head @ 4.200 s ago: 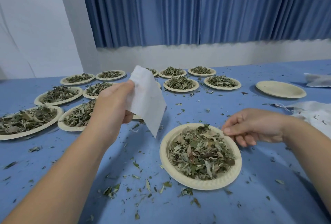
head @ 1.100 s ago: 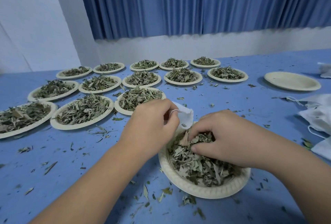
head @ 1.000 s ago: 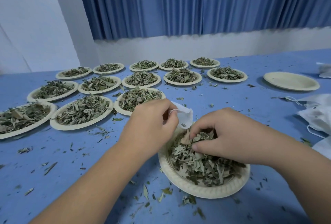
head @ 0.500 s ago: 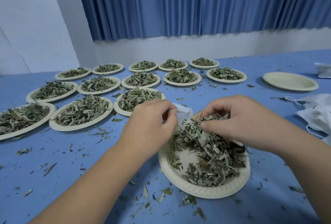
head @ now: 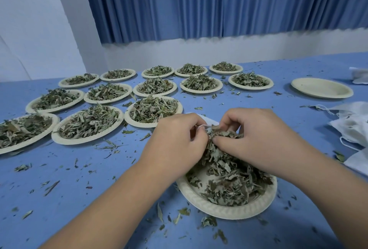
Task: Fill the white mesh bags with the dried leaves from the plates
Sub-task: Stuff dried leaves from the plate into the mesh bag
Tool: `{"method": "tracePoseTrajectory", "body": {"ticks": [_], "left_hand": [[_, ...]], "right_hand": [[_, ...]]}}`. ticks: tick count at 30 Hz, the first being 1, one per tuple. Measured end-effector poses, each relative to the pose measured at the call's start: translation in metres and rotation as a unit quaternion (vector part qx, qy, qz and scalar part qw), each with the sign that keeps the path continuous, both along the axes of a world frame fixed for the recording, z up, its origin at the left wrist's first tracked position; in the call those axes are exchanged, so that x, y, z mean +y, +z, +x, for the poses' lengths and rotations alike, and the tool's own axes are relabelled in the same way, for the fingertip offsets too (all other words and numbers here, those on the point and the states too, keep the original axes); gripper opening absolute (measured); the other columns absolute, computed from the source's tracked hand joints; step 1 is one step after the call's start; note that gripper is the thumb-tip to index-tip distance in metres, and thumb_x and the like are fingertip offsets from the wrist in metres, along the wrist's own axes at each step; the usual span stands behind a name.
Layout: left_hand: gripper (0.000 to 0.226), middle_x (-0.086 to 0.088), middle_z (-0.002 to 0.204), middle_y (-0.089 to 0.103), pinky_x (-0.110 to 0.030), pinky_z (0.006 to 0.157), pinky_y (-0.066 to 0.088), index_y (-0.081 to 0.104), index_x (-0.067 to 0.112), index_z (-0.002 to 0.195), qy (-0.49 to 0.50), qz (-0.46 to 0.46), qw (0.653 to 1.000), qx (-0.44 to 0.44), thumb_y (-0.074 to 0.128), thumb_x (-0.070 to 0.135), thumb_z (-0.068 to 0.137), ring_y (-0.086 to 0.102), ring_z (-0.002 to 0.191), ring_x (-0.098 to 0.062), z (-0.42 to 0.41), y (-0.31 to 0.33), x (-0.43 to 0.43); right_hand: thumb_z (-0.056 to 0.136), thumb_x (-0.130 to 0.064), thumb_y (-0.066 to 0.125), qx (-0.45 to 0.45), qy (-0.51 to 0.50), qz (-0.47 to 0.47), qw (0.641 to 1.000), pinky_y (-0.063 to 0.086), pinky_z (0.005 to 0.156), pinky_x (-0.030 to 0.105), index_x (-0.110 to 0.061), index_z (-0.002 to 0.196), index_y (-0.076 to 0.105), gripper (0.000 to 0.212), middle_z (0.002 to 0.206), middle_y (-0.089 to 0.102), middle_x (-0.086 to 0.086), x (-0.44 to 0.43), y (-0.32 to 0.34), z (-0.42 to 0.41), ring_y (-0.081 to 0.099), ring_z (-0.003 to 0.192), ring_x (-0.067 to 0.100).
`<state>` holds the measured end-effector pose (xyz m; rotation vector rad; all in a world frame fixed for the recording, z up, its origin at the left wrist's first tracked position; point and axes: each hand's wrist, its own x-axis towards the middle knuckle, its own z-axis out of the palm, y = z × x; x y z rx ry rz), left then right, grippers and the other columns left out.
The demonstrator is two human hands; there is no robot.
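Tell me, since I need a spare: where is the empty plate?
Head view, far right on the blue table: the empty plate lies right of the filled plates, beyond the white mesh bags.

A blue table point(head: 59, 199) fills the lower part of the view and runs back to a white wall point(head: 219, 49). Above that low strip of wall hangs a blue curtain point(head: 219, 3), pleated in close vertical folds, its wavy hem ending well above the tabletop. The curtain reaches the view's right edge. On the left the wall steps forward as a plain white corner point(head: 39, 29), meeting the table's far edge. Small dry scraps point(head: 51, 188) lie scattered over the table.
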<state>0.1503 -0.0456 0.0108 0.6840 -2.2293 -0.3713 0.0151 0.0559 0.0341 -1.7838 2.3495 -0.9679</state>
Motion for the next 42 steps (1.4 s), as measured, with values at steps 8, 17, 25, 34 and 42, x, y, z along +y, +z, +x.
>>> {"method": "tracePoseTrajectory", "body": {"ticks": [8,17,25,34,42], "left_hand": [[0.013,0.013,0.053,0.052,-0.011,0.051,0.036,0.071,0.027,0.078,0.010,0.064,0.998,0.007,0.062,0.021,0.085,0.051,0.055,0.000,-0.004,-0.005,0.001],[0.014,0.015,0.052,0.049,-0.007,0.053,0.033,0.073,0.025,0.077,-0.011,0.079,0.997,0.017,0.062,0.018,0.083,0.049,0.057,0.006,-0.005,-0.005,0.005],[0.017,0.015,0.057,0.056,-0.004,0.057,0.034,0.077,0.022,0.085,-0.025,0.047,0.998,0.031,0.062,0.014,0.086,0.052,0.063,0.007,-0.001,-0.001,0.005],[0.022,0.004,0.064,0.069,-0.016,0.053,0.042,0.077,0.018,0.077,-0.077,0.157,0.981,0.083,0.059,0.015,0.091,0.058,0.059,-0.006,-0.004,0.000,0.010],[0.023,-0.004,0.063,0.066,-0.047,0.069,0.058,0.074,0.017,0.076,-0.099,0.237,0.963,0.086,0.058,0.020,0.091,0.063,0.070,-0.027,-0.007,-0.004,0.010]], "right_hand": [[0.059,-0.059,0.066,0.021,0.039,0.049,0.998,0.041,0.059,0.017,-0.041,0.092,0.054,0.040,0.081,0.060,-0.021,0.004,0.003,0.000,0.050,0.080,-0.011],[0.073,-0.053,0.061,0.112,0.035,0.041,0.992,0.051,0.076,0.035,-0.034,0.097,0.062,0.031,0.089,0.064,-0.015,0.000,-0.002,0.013,0.058,0.088,0.008],[0.069,-0.048,0.060,0.045,-0.005,-0.028,0.999,0.048,0.065,0.028,-0.035,0.082,0.071,0.021,0.069,0.063,-0.017,0.002,0.003,0.006,0.056,0.076,0.000],[0.078,-0.038,0.069,0.074,0.002,-0.044,0.996,0.048,0.075,0.032,-0.034,0.093,0.075,0.016,0.081,0.066,-0.009,-0.001,-0.003,0.011,0.059,0.082,0.010],[0.078,-0.035,0.069,0.090,-0.059,-0.056,0.993,0.047,0.064,0.031,-0.029,0.085,0.071,0.010,0.071,0.064,-0.008,-0.003,-0.007,0.014,0.056,0.071,0.011]]}}
